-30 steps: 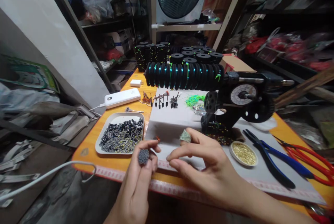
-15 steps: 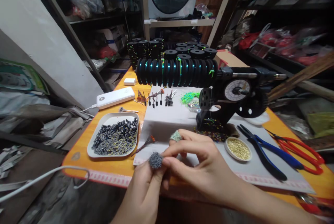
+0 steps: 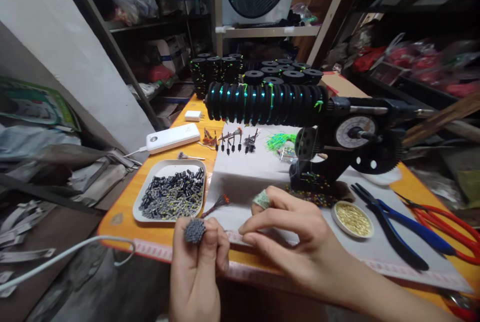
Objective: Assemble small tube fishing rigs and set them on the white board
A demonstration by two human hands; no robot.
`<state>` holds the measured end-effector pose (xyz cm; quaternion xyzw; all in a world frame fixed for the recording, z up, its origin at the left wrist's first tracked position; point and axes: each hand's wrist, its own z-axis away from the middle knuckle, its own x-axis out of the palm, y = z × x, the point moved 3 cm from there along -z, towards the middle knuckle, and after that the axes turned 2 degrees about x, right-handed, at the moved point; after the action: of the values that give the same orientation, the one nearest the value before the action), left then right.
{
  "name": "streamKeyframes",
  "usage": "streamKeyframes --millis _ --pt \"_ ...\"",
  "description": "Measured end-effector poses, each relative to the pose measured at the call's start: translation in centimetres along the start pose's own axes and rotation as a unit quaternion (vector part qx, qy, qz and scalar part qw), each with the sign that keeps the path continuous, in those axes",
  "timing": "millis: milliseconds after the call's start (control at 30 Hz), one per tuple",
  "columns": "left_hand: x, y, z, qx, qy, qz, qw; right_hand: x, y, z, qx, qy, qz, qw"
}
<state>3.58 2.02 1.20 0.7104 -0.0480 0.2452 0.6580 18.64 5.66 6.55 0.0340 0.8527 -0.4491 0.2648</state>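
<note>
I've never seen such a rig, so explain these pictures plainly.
No robot: these are a person's two hands, seen by a camera worn on the head, looking forward and down. The left hand holds a grey cluster of tiny rounded tips. The right hand is beside it, thumb and forefinger close together; whether they pinch anything is too small to tell. A greenish wrap covers part of one finger. On the orange table and its white sheet lie a white tray of small dark and grey pieces, a dish of gold-coloured bits and blue-handled pliers. Farther back stands a black machine with a dial, and a ridged black roll.
</note>
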Motion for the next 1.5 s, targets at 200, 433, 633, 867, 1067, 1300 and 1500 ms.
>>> streamKeyframes --millis 200,433,633,867,1067,1300,1500 --pt "-0.4 0.3 0.4 0.09 0.004 0.003 0.996 0.3 -0.5 0.0 -0.012 -0.037 0.009 0.999" --pt "-0.2 0.3 0.5 0.105 -0.008 0.003 0.994 0.2 -0.6 0.1 -0.017 -0.025 0.006 1.0" --pt "-0.3 0.2 0.4 0.114 -0.001 0.006 0.993 0.0 -0.6 0.1 -0.015 -0.018 0.014 1.0" --pt "-0.3 -0.1 0.5 0.098 0.001 0.006 0.995 0.1 -0.4 0.0 -0.019 -0.003 0.014 1.0" --pt "0.3 -1.3 1.8 0.009 0.022 0.015 1.0 0.3 -0.2 0.5 -0.036 0.026 -0.001 0.999" --pt "0.2 -0.4 0.6 0.189 -0.003 0.007 0.982 0.7 -0.6 0.6 -0.049 0.013 0.023 0.998" --pt "-3.7 4.6 -2.2 0.265 0.121 -0.023 0.956 0.5 -0.3 0.4 -0.071 -0.008 0.068 0.995"
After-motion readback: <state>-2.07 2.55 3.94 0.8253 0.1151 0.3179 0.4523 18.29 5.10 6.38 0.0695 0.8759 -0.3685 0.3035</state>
